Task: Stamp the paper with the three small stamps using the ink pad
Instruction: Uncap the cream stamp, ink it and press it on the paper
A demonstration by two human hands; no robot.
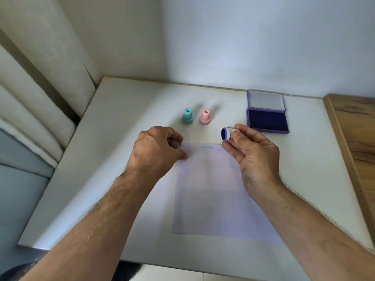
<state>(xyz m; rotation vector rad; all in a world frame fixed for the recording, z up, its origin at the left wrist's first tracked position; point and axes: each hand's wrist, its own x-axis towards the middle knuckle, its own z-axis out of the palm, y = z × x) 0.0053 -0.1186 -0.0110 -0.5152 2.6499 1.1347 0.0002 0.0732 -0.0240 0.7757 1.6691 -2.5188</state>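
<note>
A pale sheet of paper (213, 189) lies flat on the white table (105, 159). My right hand (253, 155) holds a small white stamp (226, 134) above the paper's top right corner, its blue inked face turned left. My left hand (158, 151) rests with curled fingers on the paper's top left corner. A teal stamp (187, 116) and a pink stamp (205, 117) stand upright side by side beyond the paper. The open purple ink pad (267, 120) sits at the back right, its lid (264, 100) folded back.
A white wall runs along the table's far edge. A wooden surface (355, 126) borders the table on the right. Cream curtains (40, 78) hang at the left, past the table's left edge.
</note>
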